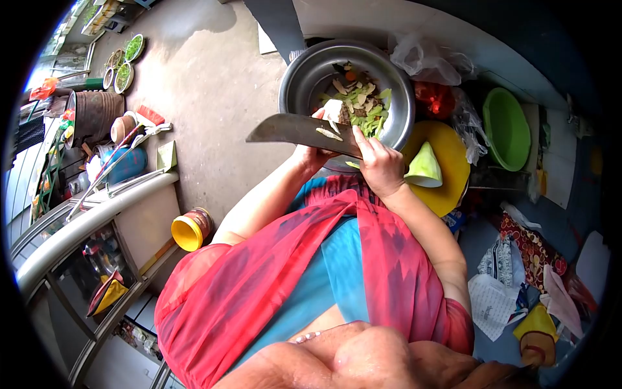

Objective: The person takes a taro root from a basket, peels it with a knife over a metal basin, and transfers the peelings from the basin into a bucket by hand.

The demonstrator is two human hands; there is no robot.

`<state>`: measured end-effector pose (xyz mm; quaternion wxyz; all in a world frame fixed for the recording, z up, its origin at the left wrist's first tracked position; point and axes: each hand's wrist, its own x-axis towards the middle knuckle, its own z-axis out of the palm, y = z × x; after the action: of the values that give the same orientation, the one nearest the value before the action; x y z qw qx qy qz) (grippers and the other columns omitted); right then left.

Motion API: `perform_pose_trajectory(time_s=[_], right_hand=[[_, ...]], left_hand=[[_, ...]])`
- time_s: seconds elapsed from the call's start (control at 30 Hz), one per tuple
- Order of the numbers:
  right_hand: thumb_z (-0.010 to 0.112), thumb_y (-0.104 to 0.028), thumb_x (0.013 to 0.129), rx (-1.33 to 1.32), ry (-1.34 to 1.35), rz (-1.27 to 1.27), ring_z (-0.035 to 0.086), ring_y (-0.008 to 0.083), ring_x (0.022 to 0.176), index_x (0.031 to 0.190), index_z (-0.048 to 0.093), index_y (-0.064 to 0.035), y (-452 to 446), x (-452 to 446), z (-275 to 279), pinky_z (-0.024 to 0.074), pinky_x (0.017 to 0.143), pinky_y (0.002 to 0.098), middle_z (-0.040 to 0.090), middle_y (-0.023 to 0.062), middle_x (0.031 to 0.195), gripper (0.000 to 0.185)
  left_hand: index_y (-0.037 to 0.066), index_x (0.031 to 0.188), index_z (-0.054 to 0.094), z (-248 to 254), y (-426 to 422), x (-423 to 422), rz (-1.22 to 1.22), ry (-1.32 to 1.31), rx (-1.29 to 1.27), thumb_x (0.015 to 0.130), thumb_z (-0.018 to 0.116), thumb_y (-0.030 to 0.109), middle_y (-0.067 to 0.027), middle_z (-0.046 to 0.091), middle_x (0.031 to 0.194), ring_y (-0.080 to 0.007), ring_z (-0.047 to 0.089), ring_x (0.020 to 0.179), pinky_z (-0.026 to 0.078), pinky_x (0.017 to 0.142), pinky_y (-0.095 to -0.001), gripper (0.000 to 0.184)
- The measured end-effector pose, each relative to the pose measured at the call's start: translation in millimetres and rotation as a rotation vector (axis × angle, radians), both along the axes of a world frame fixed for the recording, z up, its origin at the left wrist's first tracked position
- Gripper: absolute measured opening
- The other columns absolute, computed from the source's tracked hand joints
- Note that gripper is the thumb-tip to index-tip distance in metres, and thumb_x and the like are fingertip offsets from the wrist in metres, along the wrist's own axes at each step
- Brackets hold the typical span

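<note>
My right hand (381, 163) is closed around the handle end of a broad knife (285, 129), its fingers pressed along the blade. The blade lies crosswise over the near rim of a metal basin (291, 84), with pale peel strips stuck to it. Behind the blade, my left hand (314, 155) grips a whitish root vegetable (334, 111) that has some brown skin left. The blade covers much of that hand and of the vegetable's lower part. Green and tan peelings (366, 100) lie inside the basin.
Right of the basin, a pale green cone-shaped vegetable piece (425, 167) rests on a yellow round tray (453, 149). Beyond are plastic bags (431, 58) and a green tub (506, 129). A yellow-rimmed bucket (188, 233) stands left of me, near a curved railing (84, 223). Cloths (534, 249) lie at right.
</note>
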<state>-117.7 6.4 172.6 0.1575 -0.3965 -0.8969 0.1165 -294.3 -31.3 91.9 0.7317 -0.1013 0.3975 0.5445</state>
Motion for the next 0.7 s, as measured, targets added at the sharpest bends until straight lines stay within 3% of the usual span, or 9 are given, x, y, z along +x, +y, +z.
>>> perform_pose_trajectory(time_s=[0.1,0.17,0.23,0.27,0.43,0.53,0.57,0.7], right_hand=[[0.055,-0.004,0.079,0.016,-0.063,-0.036,0.067,0.0254,0.063,0.121,0.064,-0.0154,4.5,8.5,-29.6,0.0549,0.058,0.0355,0.065,0.0095,0.079,0.044],[0.055,-0.006,0.082,-0.046,-0.080,-0.121,0.068,0.0267,0.065,0.121,0.064,-0.0161,20.2,16.2,-57.9,0.0552,0.059,0.0372,0.067,0.0110,0.081,0.042],[0.056,-0.006,0.082,-0.321,-0.240,-0.266,0.068,0.0322,0.075,0.122,0.063,-0.0168,39.6,25.5,-73.0,0.0545,0.065,0.0437,0.069,0.0116,0.086,0.042],[0.056,-0.012,0.087,-0.320,-0.263,-0.284,0.067,0.0342,0.075,0.120,0.064,-0.0170,43.0,31.4,-78.7,0.0541,0.066,0.0453,0.069,0.0126,0.085,0.034],[0.061,-0.008,0.080,-0.210,0.009,-0.191,0.068,0.0300,0.068,0.117,0.065,-0.0165,19.9,12.1,-33.4,0.0556,0.061,0.0390,0.068,0.0107,0.081,0.038],[0.062,-0.007,0.078,-0.138,-0.002,-0.069,0.067,0.0270,0.064,0.119,0.065,-0.0149,3.5,-2.8,-0.3,0.0553,0.059,0.0373,0.065,0.0087,0.077,0.042],[0.061,-0.007,0.077,-0.106,-0.012,-0.030,0.067,0.0257,0.063,0.120,0.064,-0.0140,0.2,-4.5,6.7,0.0551,0.059,0.0369,0.064,0.0080,0.076,0.044],[0.059,-0.007,0.078,-0.003,-0.042,0.009,0.066,0.0227,0.062,0.123,0.063,-0.0130,0.5,-1.2,-7.2,0.0546,0.058,0.0350,0.062,0.0061,0.074,0.046]], left_hand=[[0.014,0.125,0.055,-13.5,0.4,7.5,-0.011,-0.009,0.090,0.091,0.050,0.054,-0.0082,0.062,0.119,-0.0246,0.062,0.105,0.052,0.091,-0.0461,0.053],[0.014,0.123,0.056,3.4,0.8,10.5,-0.056,-0.176,0.049,0.092,0.047,0.057,-0.0079,0.064,0.116,-0.0264,0.063,0.103,0.053,0.083,-0.0489,0.054],[0.015,0.121,0.058,13.3,-0.8,9.1,-0.133,-0.073,0.127,0.092,0.046,0.056,-0.0069,0.066,0.111,-0.0270,0.064,0.098,0.053,0.083,-0.0488,0.052],[0.016,0.119,0.059,15.5,2.5,10.1,-0.096,-0.094,0.104,0.091,0.047,0.055,-0.0063,0.067,0.107,-0.0265,0.065,0.094,0.053,0.083,-0.0486,0.050],[0.014,0.116,0.060,10.8,12.3,1.1,-0.026,-0.112,0.080,0.090,0.052,0.053,-0.0056,0.066,0.108,-0.0237,0.064,0.097,0.053,0.085,-0.0469,0.047],[0.014,0.118,0.059,4.1,14.7,1.3,0.033,-0.172,0.000,0.090,0.052,0.052,-0.0068,0.066,0.109,-0.0231,0.063,0.099,0.052,0.089,-0.0467,0.047],[0.014,0.120,0.058,-9.8,15.1,-0.8,0.060,-0.174,0.098,0.090,0.053,0.052,-0.0071,0.065,0.112,-0.0236,0.063,0.099,0.051,0.090,-0.0469,0.049],[0.015,0.122,0.057,-14.7,14.5,0.1,0.076,-0.124,0.050,0.090,0.053,0.052,-0.0075,0.064,0.114,-0.0247,0.063,0.100,0.051,0.090,-0.0490,0.049]])
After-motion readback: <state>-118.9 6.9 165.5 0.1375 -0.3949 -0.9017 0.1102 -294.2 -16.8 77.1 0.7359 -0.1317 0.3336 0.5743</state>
